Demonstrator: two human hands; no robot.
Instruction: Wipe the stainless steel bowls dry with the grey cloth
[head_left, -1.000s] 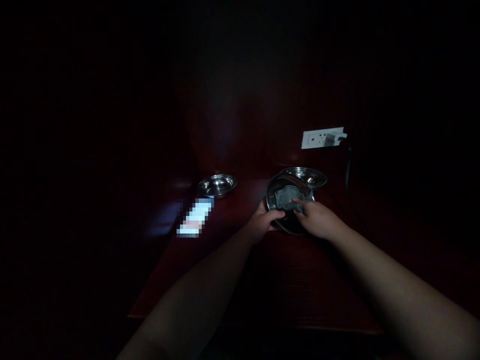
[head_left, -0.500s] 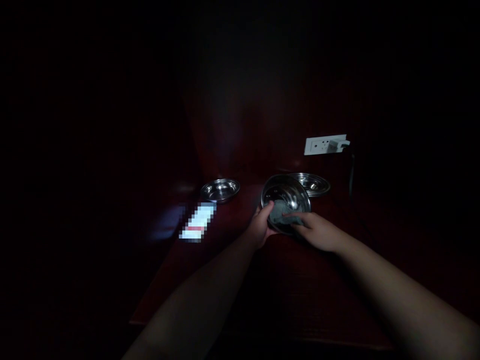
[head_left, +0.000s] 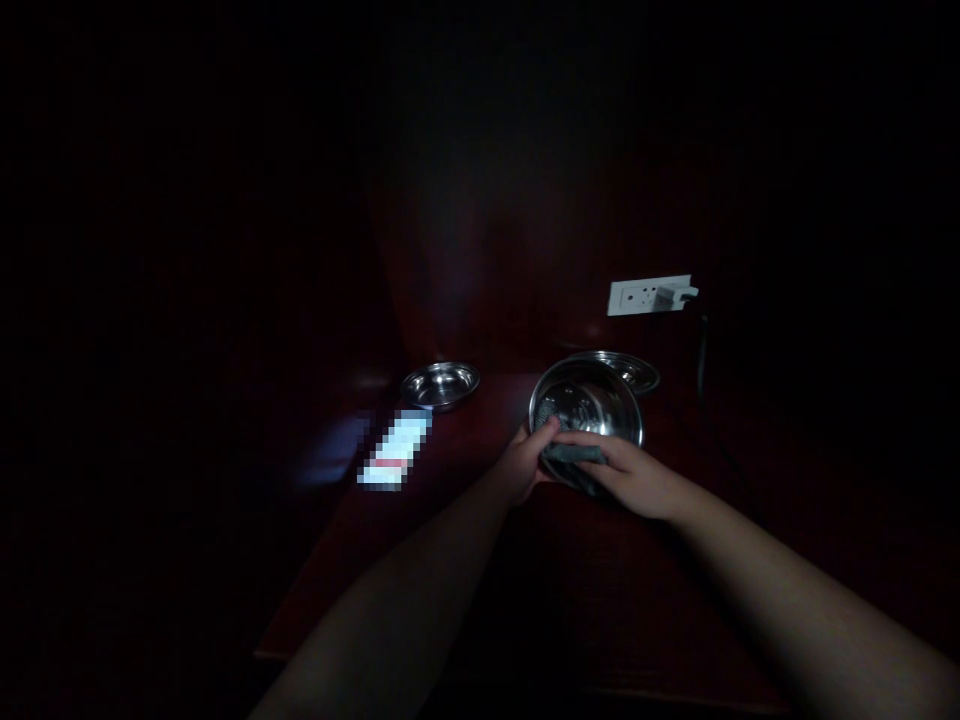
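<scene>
A shiny steel bowl [head_left: 600,400] is tilted so its inside faces me. My left hand [head_left: 525,462] grips its left rim, thumb over the edge and the other fingers out of sight beneath. Inside the lower part of the bowl, my right hand [head_left: 634,472] is closed on a grey-green cloth [head_left: 574,454] that lies against the metal. Behind the bowl, partly covered by it, rests a round steel plate or lid [head_left: 637,372]. A shallow steel dish [head_left: 441,385] sits to the left, apart from both hands.
A lit screen, blurred out, probably a phone [head_left: 396,450], lies on the dark red table [head_left: 360,560] near its left edge. On the back wall is a white socket panel [head_left: 634,296] with a plug in it and a cable [head_left: 703,355] hanging down. The surroundings are very dark.
My right hand has moved the cloth from the bowl's middle to its lower wall, and the cloth now looks more bunched. The bowl has turned, showing more of its inside.
</scene>
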